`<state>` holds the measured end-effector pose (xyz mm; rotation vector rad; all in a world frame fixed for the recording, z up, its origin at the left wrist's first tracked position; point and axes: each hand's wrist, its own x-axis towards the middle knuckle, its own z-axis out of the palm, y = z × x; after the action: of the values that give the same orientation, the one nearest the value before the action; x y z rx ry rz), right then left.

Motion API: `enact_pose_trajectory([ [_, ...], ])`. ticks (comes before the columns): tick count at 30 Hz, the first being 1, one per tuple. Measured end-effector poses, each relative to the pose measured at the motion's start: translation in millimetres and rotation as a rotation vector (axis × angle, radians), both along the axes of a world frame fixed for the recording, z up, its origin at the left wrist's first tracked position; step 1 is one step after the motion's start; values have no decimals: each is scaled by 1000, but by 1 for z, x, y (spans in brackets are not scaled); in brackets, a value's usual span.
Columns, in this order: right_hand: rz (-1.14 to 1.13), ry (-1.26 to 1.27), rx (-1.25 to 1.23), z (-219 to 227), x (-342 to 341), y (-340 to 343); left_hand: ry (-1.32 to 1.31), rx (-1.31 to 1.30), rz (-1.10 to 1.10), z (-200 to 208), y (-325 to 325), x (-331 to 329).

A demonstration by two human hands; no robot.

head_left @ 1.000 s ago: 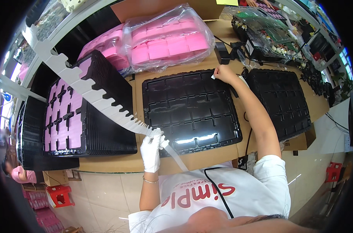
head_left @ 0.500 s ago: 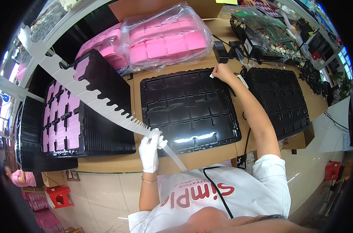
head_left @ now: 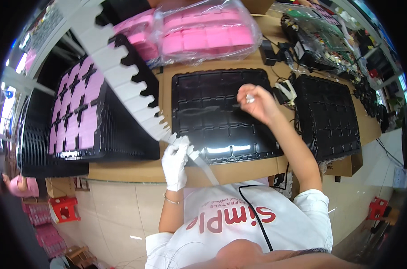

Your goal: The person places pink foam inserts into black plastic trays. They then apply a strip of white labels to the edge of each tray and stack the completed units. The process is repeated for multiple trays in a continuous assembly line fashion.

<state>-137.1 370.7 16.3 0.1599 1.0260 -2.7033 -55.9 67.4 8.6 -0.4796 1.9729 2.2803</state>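
Observation:
My left hand [head_left: 176, 162], in a white glove, pinches a long white strip [head_left: 129, 92] with a row of tabs along one edge. The strip rises up and to the left from my fingers, and a narrow tail [head_left: 206, 170] hangs down from them towards my shirt. Bare, my right hand [head_left: 257, 104] is raised over the right part of a black plastic tray [head_left: 199, 121], fingers curled. A small white piece [head_left: 250, 98] shows among those fingers; its kind cannot be made out. The tray has shallow rectangular compartments and lies flat on brown cardboard.
A tall stack of black trays with pink foam [head_left: 78, 107] stands left. Behind lie bagged pink foam pieces [head_left: 208, 31]. To the right are more black trays [head_left: 326, 116], a white hand tool [head_left: 287, 93], cables and a bin of circuit boards [head_left: 320, 40].
My right hand has drawn back from the tray's far right corner, towards me, with the white piece. The left hand still grips the strip. The whole view has shifted slightly.

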Motion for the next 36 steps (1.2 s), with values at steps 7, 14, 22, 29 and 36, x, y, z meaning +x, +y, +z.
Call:
enact_pose_trajectory([
  [7,209,141,780,-15,103,-144,45,10,10,6,-5,15],
  [14,-210,945,1131,-16,108,-163,38,16,72,-5,-28,25],
  [22,428,647,1265,-21,38,-161,20,-134,189,-1,-52,17],
  [29,520,747,1466,-27,27,-170,16,-50,128,-4,-49,17],
  [36,603,758,1543,-23,17,-175,16,0,129,-12,-51,19],
])
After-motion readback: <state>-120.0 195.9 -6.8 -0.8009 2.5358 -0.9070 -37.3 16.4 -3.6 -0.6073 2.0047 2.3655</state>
